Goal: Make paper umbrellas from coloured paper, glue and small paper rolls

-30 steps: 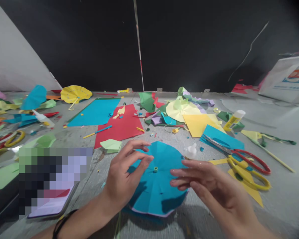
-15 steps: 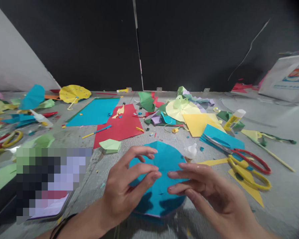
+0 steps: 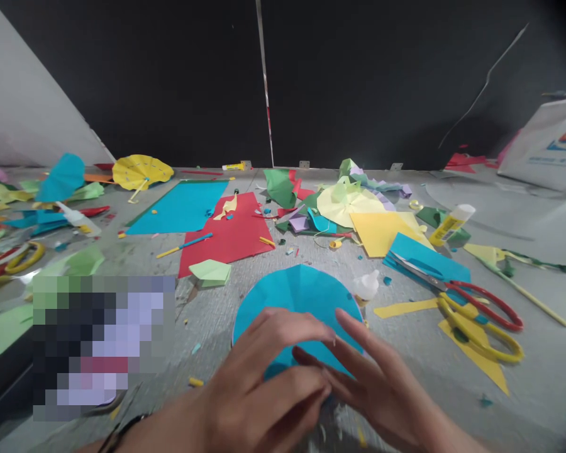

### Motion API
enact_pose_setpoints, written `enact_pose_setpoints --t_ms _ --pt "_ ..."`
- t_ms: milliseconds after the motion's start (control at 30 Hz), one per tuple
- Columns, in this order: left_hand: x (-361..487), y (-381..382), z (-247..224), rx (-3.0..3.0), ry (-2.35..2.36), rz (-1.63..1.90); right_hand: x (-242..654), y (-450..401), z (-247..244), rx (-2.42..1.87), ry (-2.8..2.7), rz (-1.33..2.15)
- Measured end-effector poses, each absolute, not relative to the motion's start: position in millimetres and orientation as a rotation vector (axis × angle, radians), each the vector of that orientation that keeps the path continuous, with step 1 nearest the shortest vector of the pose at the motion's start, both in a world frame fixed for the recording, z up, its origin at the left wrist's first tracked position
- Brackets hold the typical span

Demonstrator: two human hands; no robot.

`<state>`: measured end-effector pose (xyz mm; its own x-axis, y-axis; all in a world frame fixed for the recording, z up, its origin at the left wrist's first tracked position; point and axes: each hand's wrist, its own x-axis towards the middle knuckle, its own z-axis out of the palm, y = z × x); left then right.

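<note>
Hands (image 3: 268, 384) now overlapping, creased blue paper disc (image 3: 297, 292)

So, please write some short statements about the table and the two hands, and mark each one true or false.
1. Both hands, left hand and right hand, rest on the round blue paper disc. True.
2. The red and yellow scissors lie left of the disc. False: they lie to its right.
3. A red paper sheet lies beyond the disc. True.
4. The right hand holds the white and yellow glue stick. False: it lies far off on the table.
</note>
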<state>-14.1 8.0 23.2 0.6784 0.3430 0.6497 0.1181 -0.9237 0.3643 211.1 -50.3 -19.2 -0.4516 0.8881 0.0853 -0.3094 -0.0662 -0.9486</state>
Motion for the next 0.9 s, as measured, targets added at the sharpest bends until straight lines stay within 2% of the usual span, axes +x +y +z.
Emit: enact_pose_setpoints --t_ms 233,367,567,900 --pt "-16.0 7.9 17.7 2.642 0.469 1.016 221.7 -48.3 -34.4 -0.737 -1.271 1.721" --pt "-9.9 14.2 23.6 2.798 0.368 1.152 210.9 -42.7 -21.5 -0.734 -1.222 1.764" --pt "-3.9 15.4 26.9 3.006 0.391 1.117 192.1 -37.0 5.2 -0.696 -1.044 1.814" --pt "-13.0 15.0 20.1 2.732 0.535 1.078 203.9 -46.1 -7.4 -0.726 -0.966 1.878"
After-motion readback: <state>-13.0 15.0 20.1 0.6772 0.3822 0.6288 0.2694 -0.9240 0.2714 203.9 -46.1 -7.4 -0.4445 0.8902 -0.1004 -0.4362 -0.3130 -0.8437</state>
